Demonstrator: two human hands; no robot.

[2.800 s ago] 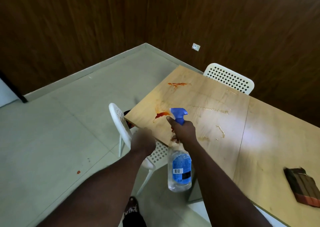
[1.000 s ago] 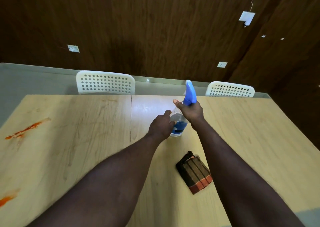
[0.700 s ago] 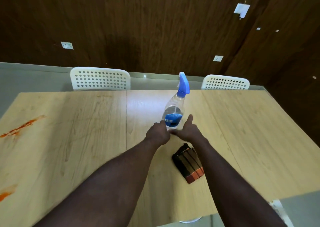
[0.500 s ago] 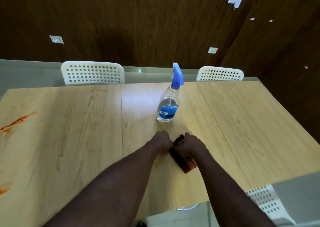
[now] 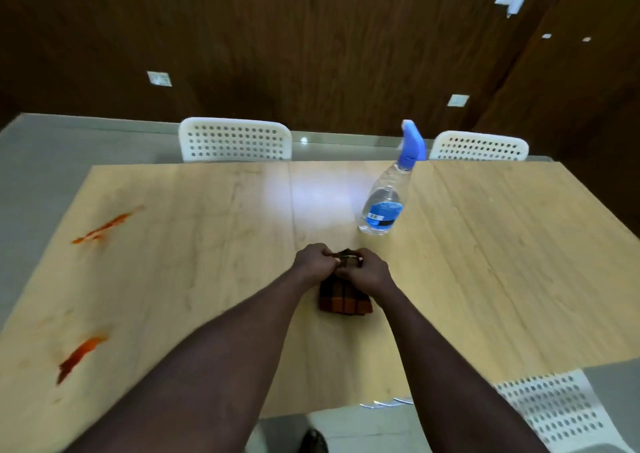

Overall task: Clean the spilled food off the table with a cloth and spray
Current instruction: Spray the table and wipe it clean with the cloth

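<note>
While both hands work at the folded brown-and-orange checked cloth, the wiping itself appears not yet begun. The left hand and the right hand meet at the cloth's far edge; the fingers of each curl inward and pinch a raised fold of fabric; the rest of the cloth lies flat on the pale wooden desk, near its middle and toward the front edge; whether they are lifting it or opening it out I cannot tell.

The clear plastic spray bottle with a blue trigger head stands upright on the desk just beyond the hands and a little to the right; neither hand touches it.

One long orange-red smear lies on the far left part of the desk; a second orange-red smear sits nearer the front left corner; both are well apart from the cloth and look unwiped; whether spray has wetted them the blur does not let me say.

By my reading the task stands at an early stage: the cloth is in hand, the cleaning is all to come; what is left is to carry the cloth to the left side, wipe both smears, and spray again if they resist.

Two white perforated plastic chairs stand beyond the desk's far edge.
</note>
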